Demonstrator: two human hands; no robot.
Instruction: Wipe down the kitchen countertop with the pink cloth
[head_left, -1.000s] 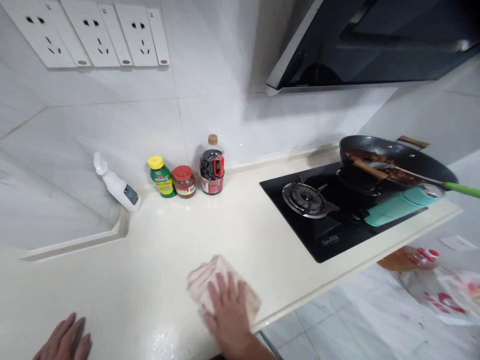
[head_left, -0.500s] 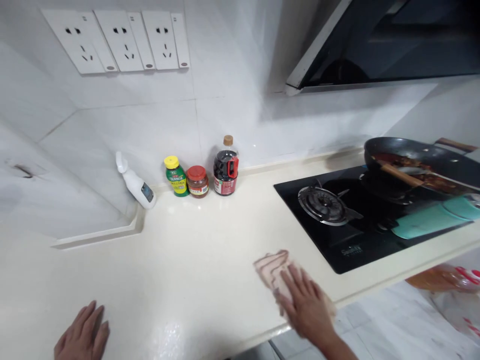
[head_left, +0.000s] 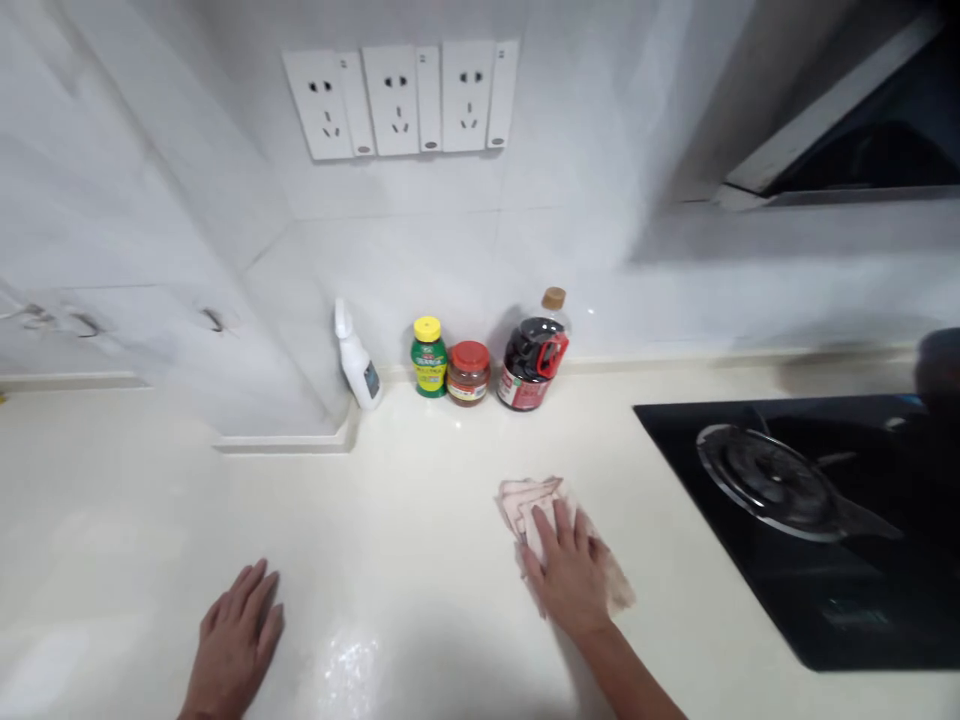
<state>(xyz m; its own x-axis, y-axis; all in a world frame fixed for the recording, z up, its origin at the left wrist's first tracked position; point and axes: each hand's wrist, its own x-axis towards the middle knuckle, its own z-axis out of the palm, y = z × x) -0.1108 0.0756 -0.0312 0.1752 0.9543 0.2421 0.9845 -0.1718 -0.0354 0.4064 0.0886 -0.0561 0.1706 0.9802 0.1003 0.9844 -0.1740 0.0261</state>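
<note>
Under the right hand (head_left: 570,575), fingers (head_left: 541,520) spread flat and open, lies a crumpled pinkish cloth (head_left: 534,500), pressed against the cream countertop (head_left: 420,500); nothing is gripped, the palm simply bears down on it. Part of the cloth shows beyond the fingertips and a ragged edge shows to the right of the wrist. Well to the left, the left hand (head_left: 236,640) rests palm down on the bare counter, its fingers (head_left: 255,590) open and slightly apart, holding nothing.

Beyond the cloth, against the tiled wall, a row of containers stands close together: a dark sauce bottle (head_left: 534,352) with a red handle and a tan cap, a small red-lidded jar (head_left: 469,373) just beside it, a green bottle (head_left: 429,357) with a yellow cap, and a white spray bottle (head_left: 358,357) leaning in the corner. To the right of the cloth, near but apart from it, is the black glass hob (head_left: 787,580) with its burner ring (head_left: 772,480). Three white wall sockets (head_left: 397,100) are mounted above the bottles.
</note>
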